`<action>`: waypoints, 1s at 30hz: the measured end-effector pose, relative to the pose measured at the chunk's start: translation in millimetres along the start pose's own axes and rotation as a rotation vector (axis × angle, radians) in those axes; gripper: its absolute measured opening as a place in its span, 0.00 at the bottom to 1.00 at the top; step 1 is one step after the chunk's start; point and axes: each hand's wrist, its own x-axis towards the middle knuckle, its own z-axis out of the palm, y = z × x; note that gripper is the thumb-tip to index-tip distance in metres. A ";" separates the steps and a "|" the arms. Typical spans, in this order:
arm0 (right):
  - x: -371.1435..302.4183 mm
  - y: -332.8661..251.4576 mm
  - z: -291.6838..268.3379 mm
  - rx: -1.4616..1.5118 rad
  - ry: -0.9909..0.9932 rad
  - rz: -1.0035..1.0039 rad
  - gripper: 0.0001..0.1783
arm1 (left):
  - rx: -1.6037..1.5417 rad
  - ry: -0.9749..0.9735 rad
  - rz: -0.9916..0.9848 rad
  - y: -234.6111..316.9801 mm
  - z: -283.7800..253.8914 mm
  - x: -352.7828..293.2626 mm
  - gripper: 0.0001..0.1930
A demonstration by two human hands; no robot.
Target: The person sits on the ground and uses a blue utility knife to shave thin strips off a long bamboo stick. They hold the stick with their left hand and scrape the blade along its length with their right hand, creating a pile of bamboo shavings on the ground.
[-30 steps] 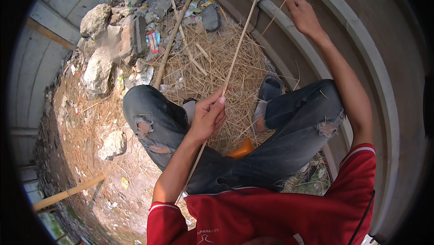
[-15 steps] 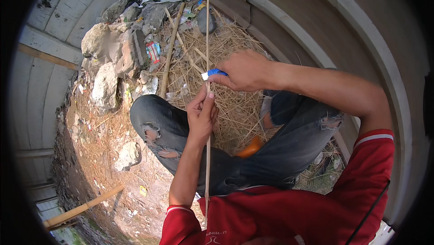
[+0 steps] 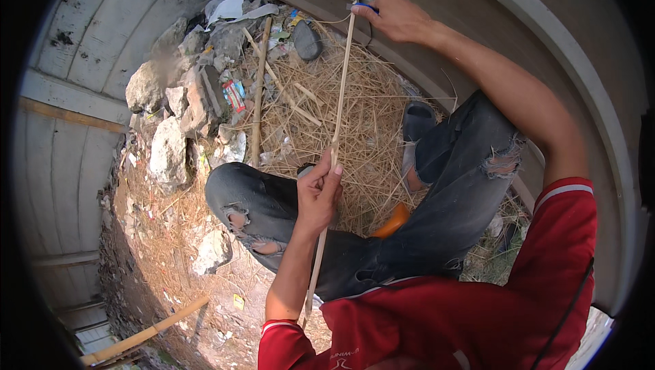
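A thin, straight, pale strip (image 3: pixel 343 83), apparently bamboo, is clamped near mid-length by the fingers of the left hand (image 3: pixel 317 199). A blue-handled knife (image 3: pixel 369 8) is gripped by the closed fingers of the right hand (image 3: pixel 400 19) at the strip's far end. The ground (image 3: pixel 372 145) is littered with dry, straw-like shavings and bounded at right by a ribbed wall (image 3: pixel 546 49). The strip's long axis is directed away from the body, slanted slightly rightward.
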 end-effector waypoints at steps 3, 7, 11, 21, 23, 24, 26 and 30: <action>-0.5 1.5 -2.9 -0.023 0.084 0.016 0.43 | -0.037 0.011 -0.008 4.7 8.8 7.0 0.24; 1.3 14.3 3.0 -0.129 0.173 -0.037 0.37 | -0.064 -0.038 -0.028 11.5 12.4 9.5 0.25; 2.4 12.3 -1.1 -0.206 0.235 -0.109 0.36 | -0.109 -0.044 -0.039 12.7 12.0 7.9 0.25; 9.6 65.0 -23.1 0.116 0.336 0.205 0.40 | -0.001 0.033 0.090 1.0 2.8 -2.9 0.25; 14.8 45.9 -18.6 0.233 0.394 0.108 0.41 | -0.023 0.119 0.160 2.1 5.3 9.2 0.25; 11.1 31.5 -19.5 0.283 0.349 0.082 0.40 | 0.015 0.132 0.161 0.9 6.5 13.1 0.26; -0.6 -0.7 -22.9 0.388 0.257 0.024 0.40 | 0.096 0.165 0.165 0.6 8.0 17.3 0.26; -13.9 -30.7 -10.6 0.338 0.057 -0.160 0.38 | 0.157 0.165 0.165 3.9 9.4 20.0 0.26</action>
